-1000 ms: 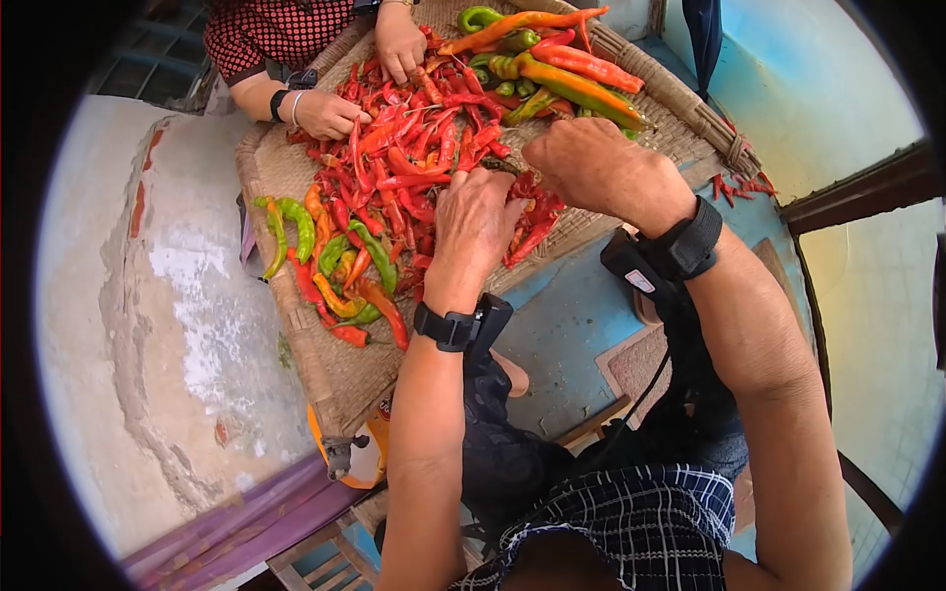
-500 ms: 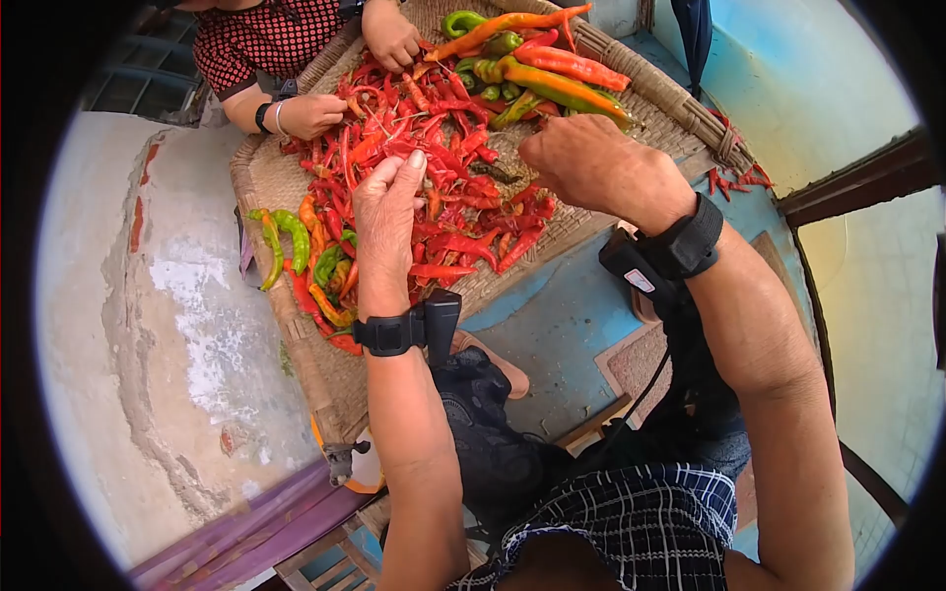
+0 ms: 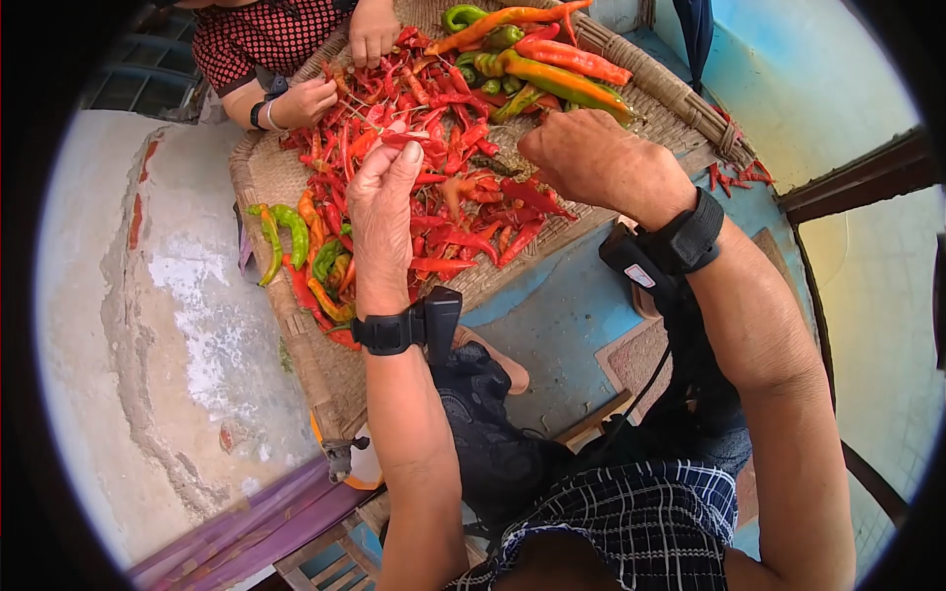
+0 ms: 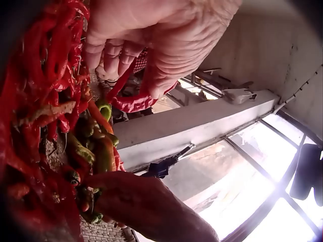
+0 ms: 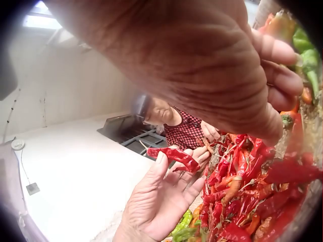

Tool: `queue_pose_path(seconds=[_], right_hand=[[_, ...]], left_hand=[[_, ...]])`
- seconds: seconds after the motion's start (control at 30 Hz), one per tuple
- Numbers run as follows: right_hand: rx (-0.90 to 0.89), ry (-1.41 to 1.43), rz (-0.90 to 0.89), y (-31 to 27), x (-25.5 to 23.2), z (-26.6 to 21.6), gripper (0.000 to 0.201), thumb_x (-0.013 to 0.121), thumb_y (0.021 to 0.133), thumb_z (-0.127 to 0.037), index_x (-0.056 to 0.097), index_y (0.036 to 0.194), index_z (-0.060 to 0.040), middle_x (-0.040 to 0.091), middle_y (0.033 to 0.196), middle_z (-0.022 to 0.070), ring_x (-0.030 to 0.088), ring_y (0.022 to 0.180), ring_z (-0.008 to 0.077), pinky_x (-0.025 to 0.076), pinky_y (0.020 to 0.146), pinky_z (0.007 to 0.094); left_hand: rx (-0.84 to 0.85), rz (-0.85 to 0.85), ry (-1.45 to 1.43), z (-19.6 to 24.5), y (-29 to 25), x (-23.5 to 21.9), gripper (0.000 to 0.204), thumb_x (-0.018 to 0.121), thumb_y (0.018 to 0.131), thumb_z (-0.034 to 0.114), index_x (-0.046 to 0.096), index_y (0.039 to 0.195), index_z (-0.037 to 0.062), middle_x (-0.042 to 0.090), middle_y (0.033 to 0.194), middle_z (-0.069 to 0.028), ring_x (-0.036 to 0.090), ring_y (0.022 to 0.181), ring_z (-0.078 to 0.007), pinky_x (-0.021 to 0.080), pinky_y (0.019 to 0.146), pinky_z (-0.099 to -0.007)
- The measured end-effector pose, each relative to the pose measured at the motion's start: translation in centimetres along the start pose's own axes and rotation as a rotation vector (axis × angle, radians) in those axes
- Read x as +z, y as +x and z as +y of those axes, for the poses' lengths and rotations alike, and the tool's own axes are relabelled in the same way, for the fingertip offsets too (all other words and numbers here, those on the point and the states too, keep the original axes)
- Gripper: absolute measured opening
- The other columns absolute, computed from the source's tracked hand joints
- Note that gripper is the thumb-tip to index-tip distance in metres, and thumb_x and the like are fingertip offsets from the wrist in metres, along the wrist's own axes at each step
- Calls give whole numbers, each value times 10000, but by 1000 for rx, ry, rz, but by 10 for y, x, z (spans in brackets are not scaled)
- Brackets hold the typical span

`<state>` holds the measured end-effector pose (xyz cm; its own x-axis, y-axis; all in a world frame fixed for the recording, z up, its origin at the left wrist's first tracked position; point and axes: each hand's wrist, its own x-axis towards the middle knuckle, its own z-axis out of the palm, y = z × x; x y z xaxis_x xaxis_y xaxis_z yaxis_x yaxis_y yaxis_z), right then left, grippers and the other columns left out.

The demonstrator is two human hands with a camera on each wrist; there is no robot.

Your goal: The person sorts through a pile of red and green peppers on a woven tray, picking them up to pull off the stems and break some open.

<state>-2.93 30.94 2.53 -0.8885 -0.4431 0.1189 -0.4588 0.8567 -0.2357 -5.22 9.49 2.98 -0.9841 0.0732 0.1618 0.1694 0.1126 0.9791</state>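
Left hand [image 3: 382, 212] has swung away from the right one and risen off the heap since a second ago; it now pinches a dried red chilli [image 5: 174, 156] between thumb and curled fingertips, held above the pile of red chillies [image 3: 443, 187]. Half a second back it was already lifted, so the last change is small: the chilli sits higher and is turned more plainly toward the wearer (likely being looked over, by my reading).

Right hand [image 3: 591, 158] has hardly shifted. It hovers over the near edge of the pile, fingers curled under; whether they hold anything I cannot tell.

Pile lies on a woven tray [image 3: 340, 369]. Long green and orange peppers [image 3: 562, 79] are grouped at the far rim. Second person's hands [image 3: 305, 98] work the far side.
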Motion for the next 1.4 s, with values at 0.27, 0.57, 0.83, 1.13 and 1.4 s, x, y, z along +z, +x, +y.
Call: queue_pose_path(seconds=[0.27,0.57,0.83,1.13,1.4], right_hand=[[3,15,-2,-2,0,4,130,491,849,-104,570,797,-16,591,702,184,621,759,358,496,678,441],[-10,29,8,0,-2,6,120,517,821,-100,580,764,-16,600,704,188,620,753,362,494,679,447],[5,36,11,-6,-6,11,122,521,827,-116,578,780,-19,603,707,184,622,750,359,494,677,443],[21,7,1,-7,-3,13,134,493,844,-111,571,797,-14,606,709,173,624,759,346,487,695,439],[27,42,-32,-7,-9,11,115,509,826,-99,585,824,-13,609,734,175,623,785,345,488,709,430]], left_hand=[[59,386,-318,-10,29,-44,438,633,879,196,465,1203,-45,586,1030,-127,596,906,-169,483,847,-291],[479,-132,1271,-31,-3,22,259,639,812,154,628,1038,29,616,967,-160,604,785,-307,482,722,-373],[-12,-117,590,-11,10,0,150,608,860,102,634,980,17,565,702,50,516,645,-39,418,557,-203],[435,-455,889,-16,-3,28,269,633,781,87,623,1042,22,596,1074,-148,554,1034,-301,421,911,-352],[143,-364,846,-15,-10,38,101,637,792,46,617,876,-6,601,764,-86,589,705,-156,453,646,-278]])
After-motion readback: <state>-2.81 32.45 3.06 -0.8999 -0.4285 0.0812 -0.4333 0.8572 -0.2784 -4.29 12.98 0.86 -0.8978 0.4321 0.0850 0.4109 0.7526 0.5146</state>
